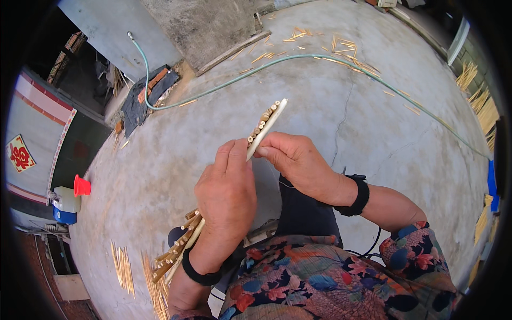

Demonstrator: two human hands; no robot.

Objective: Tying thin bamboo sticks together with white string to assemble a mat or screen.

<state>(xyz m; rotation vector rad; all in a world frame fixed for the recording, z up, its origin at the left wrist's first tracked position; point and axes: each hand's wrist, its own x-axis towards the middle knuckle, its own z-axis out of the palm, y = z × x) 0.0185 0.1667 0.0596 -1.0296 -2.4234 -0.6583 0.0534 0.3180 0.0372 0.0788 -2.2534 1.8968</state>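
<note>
In front of my body is a row of brown plant stalks (262,124) with their cut round ends showing. A pale peeled stalk (273,124) lies along their right side. My left hand (226,189) is closed around the row, its fingers hiding the middle part. With thumb and forefinger, my right hand (301,162) pinches the pale stalk near its lower visible end. Below my left wrist more brown stalk ends (178,250) fan out beside another pale length. Whether these belong to the same row is hidden by the left hand.
Loose straw-coloured stalks (122,269) lie on the concrete floor at lower left, others far off. A green hose (256,69) curves across the floor. At left stand a red bucket (82,185) and a pale container (66,199). Stalk bundles (486,114) line the right edge.
</note>
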